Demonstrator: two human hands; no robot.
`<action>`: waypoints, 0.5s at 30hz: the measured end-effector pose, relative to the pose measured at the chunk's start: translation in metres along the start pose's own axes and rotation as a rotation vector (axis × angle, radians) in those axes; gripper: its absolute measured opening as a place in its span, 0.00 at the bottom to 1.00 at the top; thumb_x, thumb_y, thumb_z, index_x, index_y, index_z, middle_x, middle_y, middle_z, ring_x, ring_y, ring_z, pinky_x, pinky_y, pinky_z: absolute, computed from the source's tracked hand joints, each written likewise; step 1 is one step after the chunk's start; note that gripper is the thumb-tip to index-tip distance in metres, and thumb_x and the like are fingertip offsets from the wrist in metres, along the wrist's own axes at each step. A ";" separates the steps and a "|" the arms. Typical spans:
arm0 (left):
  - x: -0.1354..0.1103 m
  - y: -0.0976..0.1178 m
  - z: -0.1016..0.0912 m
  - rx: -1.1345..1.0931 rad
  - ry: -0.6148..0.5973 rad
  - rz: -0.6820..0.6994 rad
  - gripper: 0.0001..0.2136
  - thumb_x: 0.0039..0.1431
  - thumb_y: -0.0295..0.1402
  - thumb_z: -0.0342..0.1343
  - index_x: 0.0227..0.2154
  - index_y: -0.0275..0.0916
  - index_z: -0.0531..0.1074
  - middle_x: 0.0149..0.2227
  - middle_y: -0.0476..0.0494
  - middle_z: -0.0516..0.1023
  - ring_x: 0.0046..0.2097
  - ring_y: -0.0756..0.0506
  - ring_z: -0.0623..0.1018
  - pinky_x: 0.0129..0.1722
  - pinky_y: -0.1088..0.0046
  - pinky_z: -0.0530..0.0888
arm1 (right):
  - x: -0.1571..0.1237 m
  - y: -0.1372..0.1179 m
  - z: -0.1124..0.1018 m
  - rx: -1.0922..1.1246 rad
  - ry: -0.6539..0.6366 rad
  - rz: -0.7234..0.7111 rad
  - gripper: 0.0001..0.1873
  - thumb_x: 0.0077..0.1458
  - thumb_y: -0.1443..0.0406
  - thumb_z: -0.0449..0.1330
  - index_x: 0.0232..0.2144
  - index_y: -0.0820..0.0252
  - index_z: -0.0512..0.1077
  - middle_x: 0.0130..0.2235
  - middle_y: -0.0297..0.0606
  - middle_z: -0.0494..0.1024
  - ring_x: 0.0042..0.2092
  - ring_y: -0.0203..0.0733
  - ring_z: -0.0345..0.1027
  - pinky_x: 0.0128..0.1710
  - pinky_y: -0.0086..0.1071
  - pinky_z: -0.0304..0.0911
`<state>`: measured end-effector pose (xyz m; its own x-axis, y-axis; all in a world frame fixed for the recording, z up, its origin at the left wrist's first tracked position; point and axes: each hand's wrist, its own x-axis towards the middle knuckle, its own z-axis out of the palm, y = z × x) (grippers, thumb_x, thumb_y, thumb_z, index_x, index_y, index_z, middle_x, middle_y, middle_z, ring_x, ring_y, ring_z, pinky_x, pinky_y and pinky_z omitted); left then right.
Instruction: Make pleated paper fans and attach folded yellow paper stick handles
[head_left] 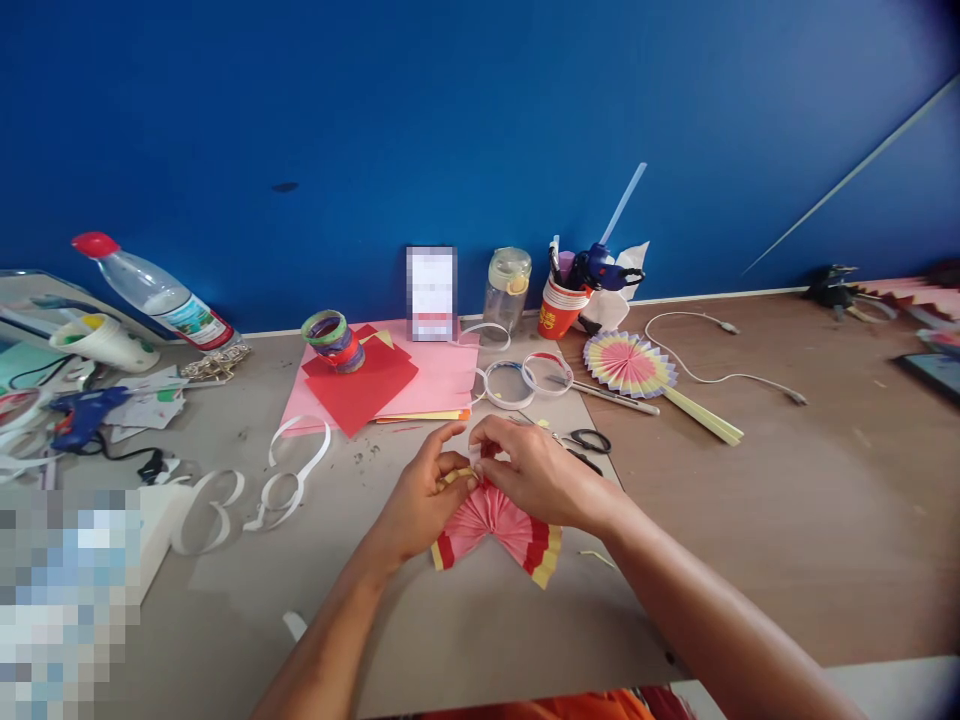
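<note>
A pleated paper fan, pink with red and yellow edge bands, lies half spread on the grey mat in front of me. My left hand pinches the fan's gathered top from the left, fingers closed on it. Over the same gathered point my right hand is closed, and a small white piece shows between its fingertips. The two hands touch above the fan's centre.
Behind the hands lie black scissors, white tape rings, a stack of red and pink paper, a finished round fan on a stick and a red cup of tools. A blue glue gun and a plastic bottle lie at left.
</note>
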<state>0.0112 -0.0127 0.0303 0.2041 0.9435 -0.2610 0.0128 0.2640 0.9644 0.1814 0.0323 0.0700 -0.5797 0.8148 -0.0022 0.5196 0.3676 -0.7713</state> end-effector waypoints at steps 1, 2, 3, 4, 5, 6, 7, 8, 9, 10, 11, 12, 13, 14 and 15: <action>0.000 -0.001 0.000 0.019 0.011 0.005 0.27 0.56 0.35 0.57 0.58 0.44 0.55 0.39 0.45 0.77 0.40 0.47 0.76 0.42 0.69 0.70 | 0.000 0.000 0.000 -0.013 -0.007 -0.001 0.07 0.54 0.71 0.51 0.35 0.59 0.67 0.32 0.34 0.73 0.31 0.35 0.64 0.31 0.27 0.55; 0.000 -0.002 0.001 0.053 0.028 0.015 0.26 0.57 0.35 0.56 0.58 0.45 0.55 0.38 0.45 0.77 0.40 0.47 0.76 0.42 0.69 0.71 | -0.001 0.000 0.000 -0.025 -0.013 0.002 0.07 0.54 0.71 0.51 0.35 0.59 0.67 0.31 0.34 0.73 0.30 0.34 0.63 0.30 0.27 0.54; 0.000 -0.004 0.001 0.095 0.052 0.030 0.26 0.57 0.34 0.55 0.57 0.46 0.56 0.38 0.46 0.77 0.40 0.47 0.76 0.42 0.69 0.71 | 0.000 0.000 0.001 -0.031 -0.013 0.004 0.06 0.55 0.71 0.51 0.34 0.59 0.67 0.30 0.33 0.72 0.30 0.34 0.63 0.30 0.27 0.53; 0.000 -0.005 0.002 0.138 0.082 0.050 0.25 0.57 0.33 0.55 0.57 0.46 0.56 0.38 0.46 0.77 0.40 0.46 0.77 0.43 0.68 0.71 | 0.000 0.001 0.001 -0.031 -0.007 0.001 0.06 0.55 0.70 0.50 0.34 0.59 0.66 0.30 0.33 0.72 0.30 0.34 0.62 0.29 0.27 0.53; 0.000 -0.007 0.002 0.175 0.115 0.073 0.23 0.57 0.33 0.55 0.56 0.45 0.57 0.39 0.46 0.77 0.41 0.46 0.77 0.43 0.68 0.71 | 0.000 0.001 0.001 -0.030 0.005 -0.003 0.06 0.56 0.70 0.51 0.34 0.59 0.66 0.30 0.33 0.72 0.30 0.34 0.62 0.30 0.27 0.53; 0.000 -0.009 0.002 0.205 0.146 0.097 0.22 0.57 0.32 0.55 0.54 0.45 0.59 0.40 0.45 0.77 0.42 0.46 0.76 0.43 0.68 0.71 | 0.001 0.002 0.001 -0.028 0.018 -0.003 0.06 0.56 0.70 0.51 0.34 0.59 0.66 0.29 0.33 0.72 0.30 0.34 0.63 0.30 0.27 0.53; 0.001 -0.010 0.002 0.229 0.169 0.122 0.19 0.57 0.32 0.54 0.52 0.44 0.61 0.41 0.44 0.76 0.43 0.46 0.76 0.43 0.68 0.71 | 0.001 0.003 0.001 -0.024 0.028 0.000 0.05 0.56 0.70 0.51 0.34 0.59 0.67 0.29 0.33 0.72 0.30 0.34 0.63 0.30 0.27 0.53; 0.001 -0.011 0.002 0.254 0.185 0.149 0.17 0.57 0.31 0.54 0.49 0.44 0.63 0.43 0.44 0.76 0.43 0.45 0.76 0.42 0.69 0.71 | 0.002 0.004 0.001 -0.020 0.034 0.006 0.06 0.56 0.69 0.51 0.34 0.59 0.67 0.29 0.33 0.72 0.29 0.34 0.62 0.30 0.27 0.53; 0.001 -0.011 0.002 0.286 0.190 0.183 0.14 0.57 0.31 0.54 0.46 0.43 0.65 0.43 0.44 0.75 0.43 0.46 0.76 0.42 0.69 0.71 | 0.002 0.005 0.000 -0.016 0.035 0.013 0.06 0.56 0.69 0.50 0.34 0.59 0.67 0.28 0.32 0.72 0.29 0.34 0.62 0.30 0.26 0.53; 0.001 -0.011 0.002 0.328 0.183 0.223 0.11 0.57 0.30 0.53 0.44 0.43 0.66 0.43 0.44 0.74 0.43 0.46 0.75 0.41 0.70 0.71 | 0.003 0.005 0.000 -0.012 0.033 0.020 0.06 0.56 0.69 0.50 0.33 0.59 0.67 0.27 0.31 0.72 0.28 0.34 0.61 0.30 0.26 0.53; 0.001 -0.010 0.002 0.372 0.169 0.266 0.09 0.57 0.28 0.52 0.41 0.42 0.67 0.43 0.44 0.73 0.43 0.46 0.74 0.41 0.70 0.71 | 0.003 0.005 -0.001 -0.007 0.033 0.024 0.06 0.56 0.69 0.50 0.33 0.59 0.67 0.27 0.31 0.71 0.28 0.33 0.61 0.30 0.26 0.53; 0.000 -0.009 0.002 0.415 0.153 0.306 0.07 0.57 0.27 0.52 0.38 0.42 0.67 0.41 0.45 0.73 0.43 0.46 0.74 0.41 0.71 0.70 | 0.003 0.006 -0.001 0.002 0.037 0.024 0.06 0.56 0.69 0.50 0.32 0.59 0.67 0.27 0.31 0.71 0.28 0.33 0.61 0.30 0.26 0.53; 0.000 -0.007 0.002 0.449 0.140 0.337 0.06 0.57 0.26 0.51 0.37 0.42 0.67 0.40 0.45 0.72 0.42 0.47 0.73 0.41 0.71 0.70 | 0.004 0.006 -0.001 0.012 0.044 0.021 0.06 0.56 0.69 0.50 0.32 0.59 0.67 0.27 0.31 0.71 0.28 0.33 0.61 0.30 0.26 0.53; 0.000 -0.006 0.002 0.474 0.132 0.358 0.06 0.57 0.25 0.50 0.35 0.42 0.67 0.39 0.46 0.71 0.41 0.47 0.73 0.41 0.72 0.70 | 0.004 0.006 -0.002 0.024 0.049 0.018 0.07 0.56 0.69 0.50 0.31 0.59 0.68 0.28 0.31 0.71 0.29 0.33 0.62 0.31 0.26 0.54; -0.001 -0.004 0.003 0.488 0.127 0.370 0.06 0.57 0.24 0.49 0.34 0.42 0.67 0.38 0.46 0.71 0.40 0.48 0.72 0.40 0.72 0.69 | 0.004 0.006 -0.002 0.036 0.052 0.018 0.07 0.56 0.70 0.50 0.31 0.59 0.68 0.29 0.31 0.72 0.30 0.33 0.62 0.32 0.26 0.54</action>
<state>0.0136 -0.0150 0.0264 0.1626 0.9794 0.1198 0.4155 -0.1781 0.8920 0.1833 0.0385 0.0664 -0.5365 0.8437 0.0164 0.5057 0.3370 -0.7941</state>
